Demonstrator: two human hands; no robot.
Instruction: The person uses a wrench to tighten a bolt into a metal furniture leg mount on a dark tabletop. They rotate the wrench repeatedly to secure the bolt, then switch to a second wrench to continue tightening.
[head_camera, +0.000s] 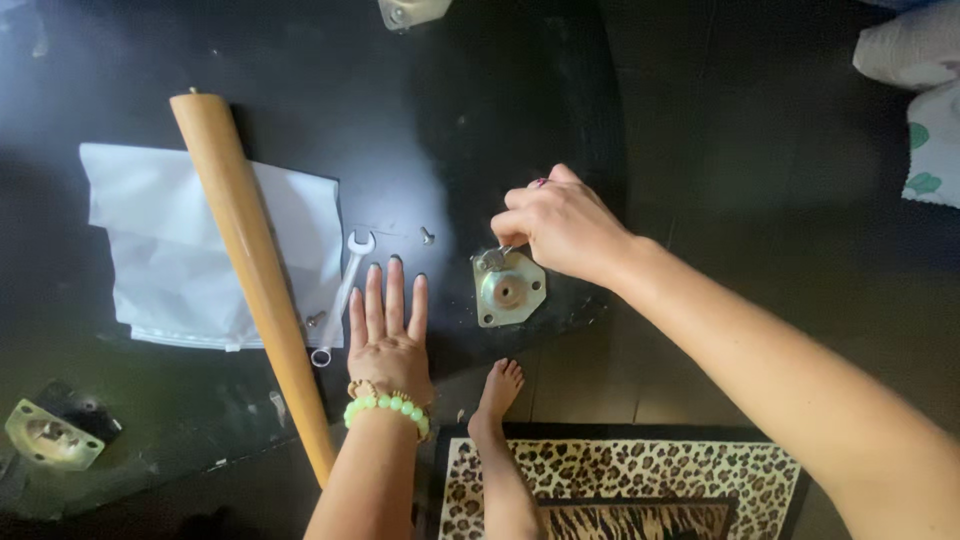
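Observation:
My right hand (560, 225) is closed around a small metal tool whose tip rests on a corner of a square metal mounting plate (510, 292) lying on a black board (300, 80). My left hand (388, 325) lies flat on the board with fingers spread, just left of the plate; a green bead bracelet circles its wrist. A silver wrench (341, 295) and a long tapered wooden leg (255, 260) lie left of that hand. A loose screw (427, 236) sits above the plate.
A white plastic bag (165, 250) lies under the wooden leg. A second metal plate (45, 435) is at the lower left, another (412, 12) at the top edge. My bare foot (497, 395) rests by a leopard-print rug (620, 490). White fabric (915, 90) is at the upper right.

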